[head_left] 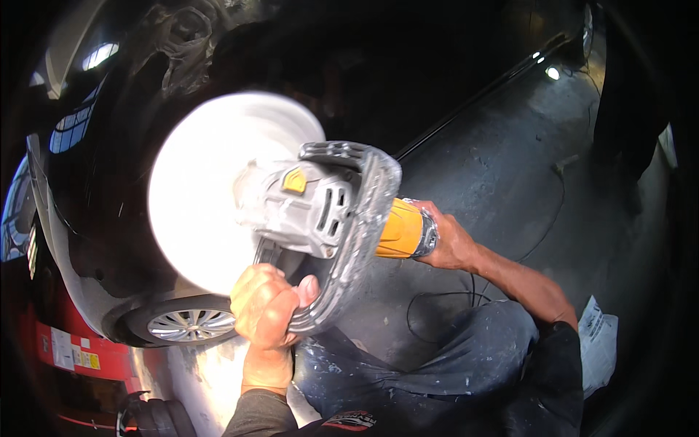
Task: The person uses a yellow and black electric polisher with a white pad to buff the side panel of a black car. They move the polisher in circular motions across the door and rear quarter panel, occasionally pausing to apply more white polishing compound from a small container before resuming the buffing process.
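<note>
Two hands (266, 306) (449, 237), one polisher (313, 207), one white pad (193, 197), apparently one dark car (109, 226).

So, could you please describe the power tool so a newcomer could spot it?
Start at the dark car, then find the left hand and right hand before it. Both hold the power tool, grey-headed with an orange body. Its big white disc sets it apart from the car.
</note>
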{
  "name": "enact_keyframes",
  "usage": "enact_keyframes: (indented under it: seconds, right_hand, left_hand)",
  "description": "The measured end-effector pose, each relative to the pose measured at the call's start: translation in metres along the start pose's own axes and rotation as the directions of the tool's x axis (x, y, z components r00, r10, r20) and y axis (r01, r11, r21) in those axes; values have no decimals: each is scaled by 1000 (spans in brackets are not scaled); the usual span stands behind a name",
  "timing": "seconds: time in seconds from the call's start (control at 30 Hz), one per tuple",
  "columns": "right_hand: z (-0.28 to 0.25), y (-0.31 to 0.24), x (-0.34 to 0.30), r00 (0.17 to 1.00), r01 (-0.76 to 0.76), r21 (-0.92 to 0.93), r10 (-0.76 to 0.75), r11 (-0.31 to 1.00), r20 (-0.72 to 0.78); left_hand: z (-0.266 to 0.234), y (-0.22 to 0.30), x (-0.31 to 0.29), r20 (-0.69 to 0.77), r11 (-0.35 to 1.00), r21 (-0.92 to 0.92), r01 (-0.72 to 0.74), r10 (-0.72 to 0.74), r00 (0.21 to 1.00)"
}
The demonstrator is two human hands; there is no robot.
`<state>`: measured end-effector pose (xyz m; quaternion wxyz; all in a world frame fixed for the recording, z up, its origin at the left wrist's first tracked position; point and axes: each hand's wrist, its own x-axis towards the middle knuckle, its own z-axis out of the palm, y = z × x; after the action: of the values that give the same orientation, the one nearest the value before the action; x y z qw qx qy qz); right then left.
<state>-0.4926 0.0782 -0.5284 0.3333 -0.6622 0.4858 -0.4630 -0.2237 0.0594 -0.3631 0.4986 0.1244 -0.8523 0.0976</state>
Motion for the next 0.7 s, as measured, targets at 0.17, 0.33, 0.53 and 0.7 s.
enact_keyframes:
  seconds: [0.17, 0.33, 0.53, 0.7]
  right_hand:
    - [22, -16, 25, 984, 91, -24, -87, 996, 153]
    - [25, -26, 18, 994, 67, 110, -75, 992, 77]
    - [-11, -13, -11, 980, -35, 69, 48, 997, -192]
    - [-13, -3, -9, 910, 20, 188, 60, 982, -410]
  left_hand:
    - [-38, 8, -29, -128, 973, 216, 81, -54, 990]
    - [-40, -4, -1, -57, 995, 95, -10, 15, 998]
    - [33, -22, 56, -97, 987, -110, -116, 105, 990]
    - [86, -30, 115, -73, 959, -135, -248, 240, 968]
